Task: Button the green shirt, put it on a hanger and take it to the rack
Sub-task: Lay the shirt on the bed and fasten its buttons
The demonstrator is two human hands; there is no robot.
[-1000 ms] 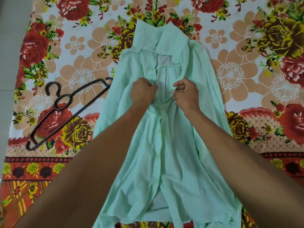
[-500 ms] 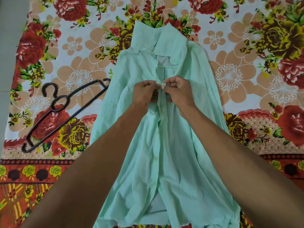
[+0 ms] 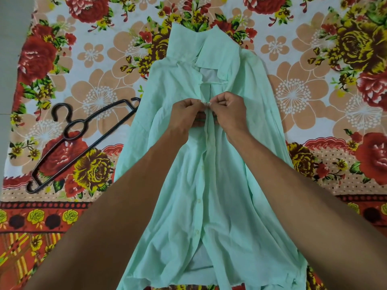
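Observation:
The light green shirt (image 3: 209, 185) lies flat, collar away from me, on a flowered sheet. Its front is closed along the lower placket, where small buttons show; the collar and the chest just below it gape open. My left hand (image 3: 184, 116) and my right hand (image 3: 230, 111) meet at the placket below the collar, fingertips pinching the two front edges together around a button. A black plastic hanger (image 3: 79, 141) lies to the left of the shirt, hook pointing away from me, one end touching the shirt's left sleeve.
The flowered bedsheet (image 3: 314, 97) covers the whole surface under the shirt. A strip of pale grey floor (image 3: 10, 49) runs along the sheet's left edge. No rack is in view.
A second ago my hands were apart on the front edges. They have since come together higher on the placket and now pinch it at a button. The hanger has not moved.

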